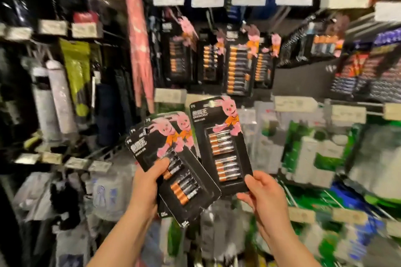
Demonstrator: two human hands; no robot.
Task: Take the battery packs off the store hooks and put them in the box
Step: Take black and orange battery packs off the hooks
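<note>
Left hand [147, 182] grips fanned stack [173, 169] of packs, thumb across front. Right hand [263, 193] pinches single pack [221, 143] at its lower corner, long axis upright, just right of stack. More packs [238, 65] hang above. Box not in view.

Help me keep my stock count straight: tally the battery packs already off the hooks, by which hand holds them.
Packs in the left hand, a fanned stack: 3, going by the visible card tops
Packs in the right hand, a single pack: 1
Total in hand: 4
More packs hang on the hooks behind, too blurred to count.
</note>
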